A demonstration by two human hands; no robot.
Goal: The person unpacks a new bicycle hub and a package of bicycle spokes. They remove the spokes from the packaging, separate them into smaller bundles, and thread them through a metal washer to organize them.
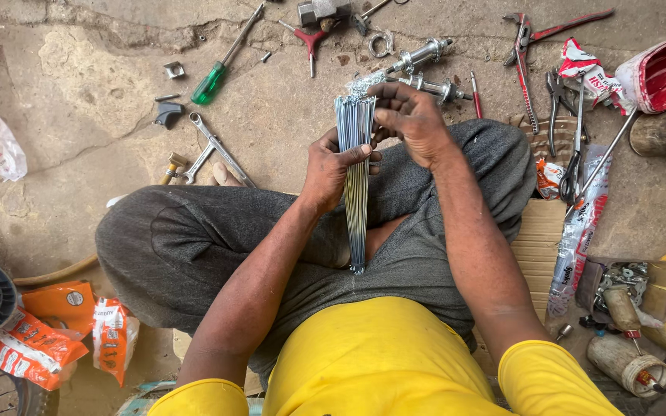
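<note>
Concrete floor: both hands grip silver spokes; orange packets lower left.

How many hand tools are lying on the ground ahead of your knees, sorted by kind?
Screwdrivers: 2, one with a green handle, one slim red
Spanners: 2, crossed
Three-way wrench: 1
Hammer: 1
Red-handled pliers: 1
Total: 7
The spoke bundle in both hands is not counted.
</note>
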